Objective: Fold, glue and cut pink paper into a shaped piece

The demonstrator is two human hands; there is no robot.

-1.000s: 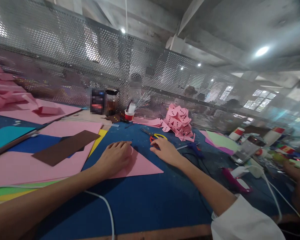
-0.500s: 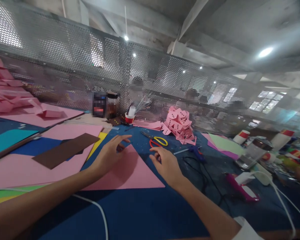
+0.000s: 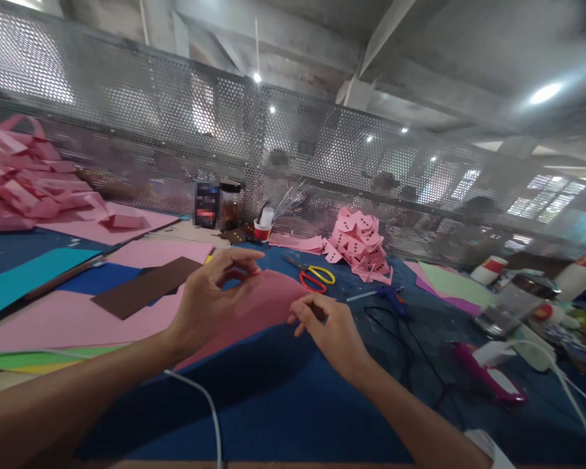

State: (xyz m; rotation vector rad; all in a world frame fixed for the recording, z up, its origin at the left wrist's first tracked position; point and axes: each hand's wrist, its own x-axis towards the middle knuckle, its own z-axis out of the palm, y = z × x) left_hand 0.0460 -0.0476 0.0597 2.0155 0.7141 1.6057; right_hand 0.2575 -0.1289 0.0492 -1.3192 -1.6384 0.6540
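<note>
Left hand (image 3: 200, 303) hides part of the pink sheet (image 3: 268, 299); left edge crops the pink pile (image 3: 24, 179); phone screen (image 3: 206, 205) blurred

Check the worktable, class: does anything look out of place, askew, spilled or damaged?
Slightly odd: left of the left hand, the brown strip lies askew across a blue sheet, out of line with its edges. No spill or damage stands out.

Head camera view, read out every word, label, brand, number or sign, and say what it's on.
No text is readable.
Dark upright rectangular screen: pixelated, unreadable.
Red-and-white cup: any print is too small to read.
Pink dotted paper pile: dark dots, no legible characters.
</note>
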